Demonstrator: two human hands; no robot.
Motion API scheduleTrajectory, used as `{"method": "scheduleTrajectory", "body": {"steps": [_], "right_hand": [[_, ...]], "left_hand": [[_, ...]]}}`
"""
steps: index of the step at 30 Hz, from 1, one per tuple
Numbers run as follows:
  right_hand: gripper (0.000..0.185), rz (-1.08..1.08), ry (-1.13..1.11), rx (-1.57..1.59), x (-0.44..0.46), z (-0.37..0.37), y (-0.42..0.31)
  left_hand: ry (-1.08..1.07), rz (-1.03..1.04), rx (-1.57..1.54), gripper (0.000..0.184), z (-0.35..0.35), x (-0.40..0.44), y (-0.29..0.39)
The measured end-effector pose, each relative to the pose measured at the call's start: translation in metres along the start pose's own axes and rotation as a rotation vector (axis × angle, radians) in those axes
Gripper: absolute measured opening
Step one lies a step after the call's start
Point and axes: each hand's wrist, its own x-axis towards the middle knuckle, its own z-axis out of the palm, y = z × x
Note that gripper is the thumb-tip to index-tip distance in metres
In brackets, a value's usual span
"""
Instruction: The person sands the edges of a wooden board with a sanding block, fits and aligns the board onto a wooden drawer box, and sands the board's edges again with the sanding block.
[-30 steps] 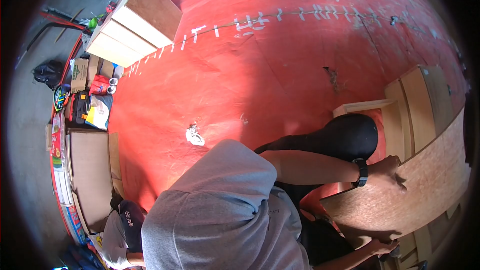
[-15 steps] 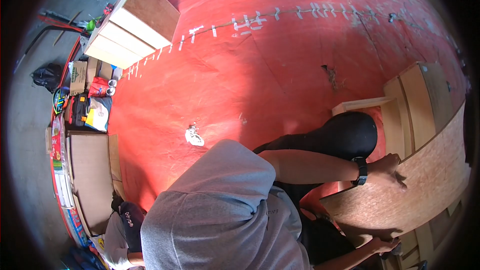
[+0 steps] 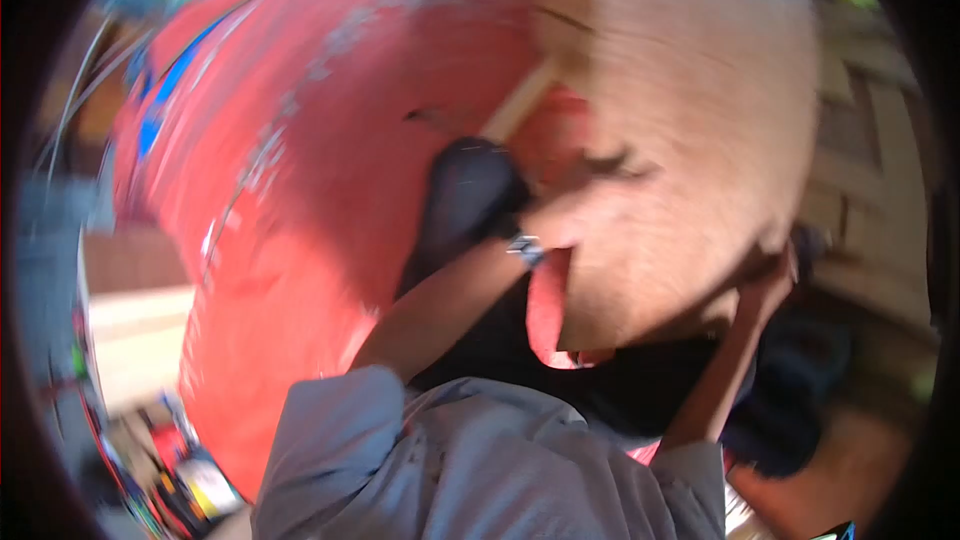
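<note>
A large, thin wooden panel [image 3: 690, 130], likely plywood, stands tilted in front of me. My left hand [image 3: 585, 205], with a watch on its wrist, grips the panel's left edge, some fingers lying over its face. At the lower right edge of the same panel is my right hand [image 3: 768, 285], closed against it. Motion blurs its fingers. Just beyond them is a small dark thing [image 3: 810, 240] that I cannot make out. Behind the panel, part of a wooden piece with stacked boards [image 3: 563, 15] shows.
A red sheet [image 3: 300, 270] covers the floor. Wooden frames or slats [image 3: 885, 170] stand at the right. A pale wooden box [image 3: 140, 340] is at the far left, with bags and tools [image 3: 200, 485] below it. My dark-clad knee [image 3: 470, 190] is beside the panel.
My view has swung to the right, bringing the panel and both hands nearer the middle. The panel appears more upright. Both hands remain at its edges.
</note>
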Motion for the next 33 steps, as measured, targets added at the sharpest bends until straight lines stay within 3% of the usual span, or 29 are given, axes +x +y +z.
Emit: {"method": "scheduleTrajectory", "body": {"steps": [1,2,3,4,5,6,8,9,15,17,18,20,22,24,27,31,33], "right_hand": [[0.044,0.247,0.1,0.32,0.002,0.004,0.036],[0.044,0.502,0.108,0.714,0.003,0.013,-0.014],[0.044,0.463,0.003,0.776,0.003,0.01,0.006],[0.046,0.261,0.01,0.491,-0.002,0.019,0.004],[0.046,0.352,-0.023,0.475,-0.002,0.021,-0.02],[0.048,0.291,-0.025,0.298,-0.006,0.021,-0.035],[0.059,0.113,0.101,-0.146,-0.013,0.016,-0.036],[0.061,0.068,0.158,-0.293,-0.019,0.007,-0.058],[0.053,0.15,0.171,-0.177,-0.049,-0.056,-0.064],[0.056,0.318,0.125,-0.086,-0.064,-0.057,-0.04],[0.057,0.502,-0.031,-0.109,-0.069,-0.06,-0.03],[0.067,0.745,-0.238,0.117,-0.09,-0.049,-0.02],[0.077,0.966,-0.378,0.393,-0.108,-0.031,-0.03],[0.068,0.975,-0.343,0.622,-0.109,-0.013,-0.068],[0.047,0.849,-0.043,0.37,-0.116,0.004,-0.036],[0.042,0.763,0.085,0.468,-0.113,-0.01,0.018],[0.041,0.732,0.133,0.423,-0.111,-0.009,0.026]], "left_hand": [[-0.087,0.074,-0.074,0.032,-0.018,0.013,-0.018],[-0.011,0.049,-0.071,0.028,-0.015,0.008,-0.009],[0.059,0.132,-0.075,0.027,-0.019,0.016,-0.018],[0.07,0.238,-0.017,0.032,-0.024,0.018,-0.021],[0.095,0.258,-0.034,0.04,-0.026,0.018,-0.023],[0.068,0.142,-0.107,0.048,-0.036,0.016,-0.024],[0.12,0.129,-0.093,0.055,-0.055,0.021,-0.031],[0.043,0.124,-0.116,0.056,-0.062,0.02,-0.031],[0.146,0.144,-0.173,0.06,-0.074,0.012,-0.041],[0.229,0.178,-0.148,0.059,-0.074,0.013,-0.057],[0.264,0.192,-0.14,0.058,-0.072,0.018,-0.068],[0.33,0.223,-0.128,0.054,-0.058,0.024,-0.086],[0.238,0.196,-0.226,0.05,-0.063,0.027,-0.109],[0.258,0.133,-0.272,0.051,-0.051,0.029,-0.131],[0.19,0.057,-0.393,0.052,-0.031,0.036,-0.171],[0.091,-0.137,-0.743,0.046,-0.035,0.056,-0.211],[0.056,-0.145,-0.692,0.04,-0.033,0.052,-0.207]]}}
